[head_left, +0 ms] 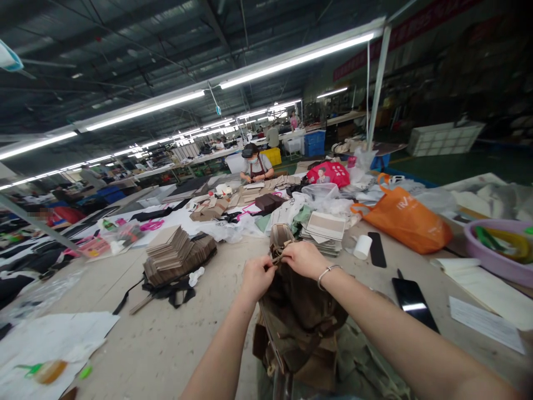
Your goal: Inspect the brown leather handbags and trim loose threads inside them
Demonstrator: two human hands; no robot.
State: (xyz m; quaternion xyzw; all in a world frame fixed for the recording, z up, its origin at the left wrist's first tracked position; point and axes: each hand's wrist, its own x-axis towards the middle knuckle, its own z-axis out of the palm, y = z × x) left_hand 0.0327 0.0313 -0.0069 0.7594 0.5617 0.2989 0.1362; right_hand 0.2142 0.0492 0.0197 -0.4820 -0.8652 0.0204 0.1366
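Note:
An olive-brown fabric bag [300, 322] stands in front of me at the table's near edge. My left hand [259, 276] is closed in a pinch at the bag's upper end. Close beside it, my right hand [306, 258] pinches the same part, where thin brown strips show between the fingers. The exact piece under the fingertips is partly hidden. Beyond my hands, the bag's top loop or flap [281, 234] sticks up. Green-grey cloth [366, 361] lies under my right forearm, against the bag.
Stacked brown fabric pieces [175, 253] lie left; a pale stack [323, 226] sits just beyond my right hand. Rightward are a white roll [362, 246], phone [414, 303], orange bag [408, 219] and purple basin [499, 250]. A co-worker [256, 164] sits across the table.

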